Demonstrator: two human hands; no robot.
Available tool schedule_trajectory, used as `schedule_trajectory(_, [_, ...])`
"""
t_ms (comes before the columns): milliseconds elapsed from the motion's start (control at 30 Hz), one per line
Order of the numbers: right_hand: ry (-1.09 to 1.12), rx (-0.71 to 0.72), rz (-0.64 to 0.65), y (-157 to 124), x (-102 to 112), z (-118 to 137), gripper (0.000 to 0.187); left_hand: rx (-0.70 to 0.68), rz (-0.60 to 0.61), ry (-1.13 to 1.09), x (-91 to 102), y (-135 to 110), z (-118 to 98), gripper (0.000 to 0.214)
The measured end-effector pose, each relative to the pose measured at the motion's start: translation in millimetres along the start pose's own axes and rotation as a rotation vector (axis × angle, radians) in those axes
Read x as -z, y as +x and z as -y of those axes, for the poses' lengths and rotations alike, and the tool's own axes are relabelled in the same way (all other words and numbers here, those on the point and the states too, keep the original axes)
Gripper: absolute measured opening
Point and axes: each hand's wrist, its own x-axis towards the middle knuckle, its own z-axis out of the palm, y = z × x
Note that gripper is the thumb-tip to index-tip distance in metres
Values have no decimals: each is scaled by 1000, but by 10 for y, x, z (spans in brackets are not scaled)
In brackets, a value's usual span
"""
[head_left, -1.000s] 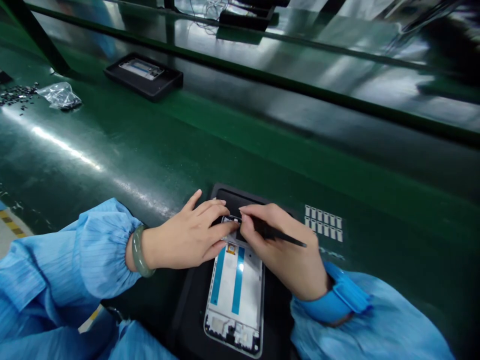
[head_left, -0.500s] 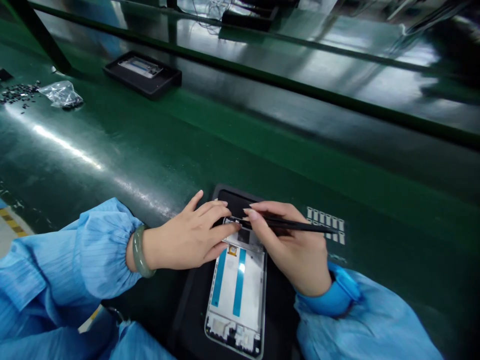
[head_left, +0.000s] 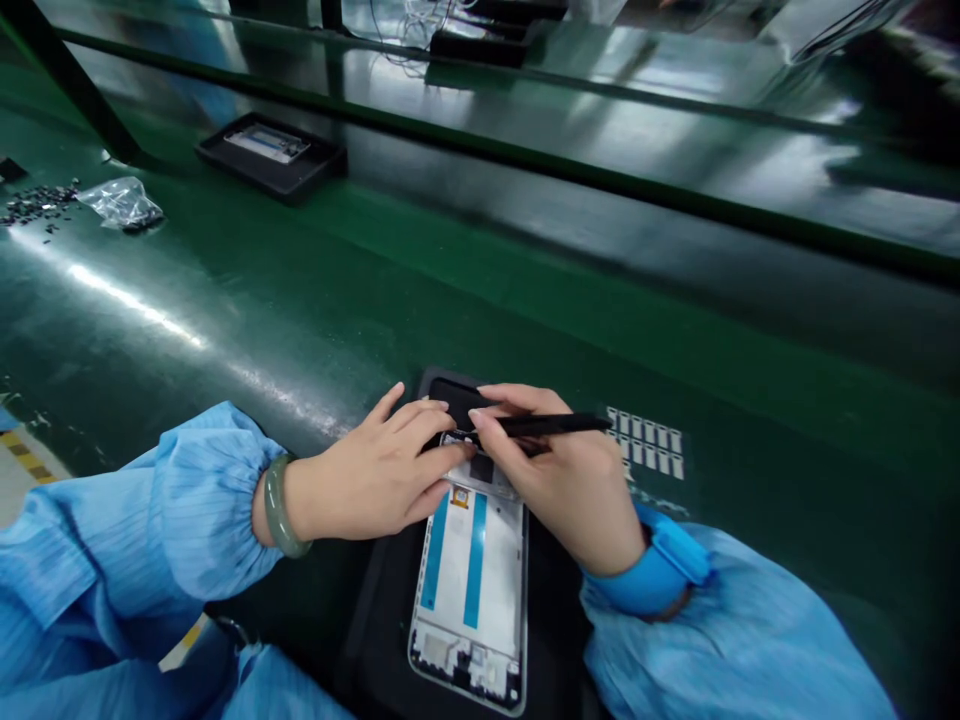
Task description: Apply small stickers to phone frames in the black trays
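A crinkled clear plastic bag (head_left: pixel 120 203) lies far left. The left hand (head_left: pixel 371 475) presses flat on the white rectangular phone frame (head_left: pixel 471 585) in its matte black tray (head_left: pixel 382 610); the right hand (head_left: pixel 559 480) pinches slim black tweezers (head_left: pixel 551 426).

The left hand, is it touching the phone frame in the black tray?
Touching. The head view shows the left hand lying flat with its fingertips pressed on the top end of the phone frame; no gap shows.

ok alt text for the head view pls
Two hands in blue sleeves work at the top of an open phone frame in a black tray: the left hand steadies it, the right hand holds black tweezers.
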Motion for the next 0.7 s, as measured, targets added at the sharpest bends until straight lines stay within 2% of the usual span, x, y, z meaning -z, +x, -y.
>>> schedule_trajectory(267, [104, -136, -51, -46, 73, -58, 13, 9, -5, 1, -6, -15, 1, 34])
schedule_trajectory(367, [105, -132, -37, -50, 57, -77, 14, 7, -2, -20, 6, -13, 15, 35])
schedule_trajectory(600, [-33, 85, -13, -8, 56, -89, 12, 13, -38, 8, -26, 14, 9, 36])
schedule_trajectory(700, [-117, 289, -28, 61, 63, -161, 14, -8, -54, 46, -60, 56, 24, 38])
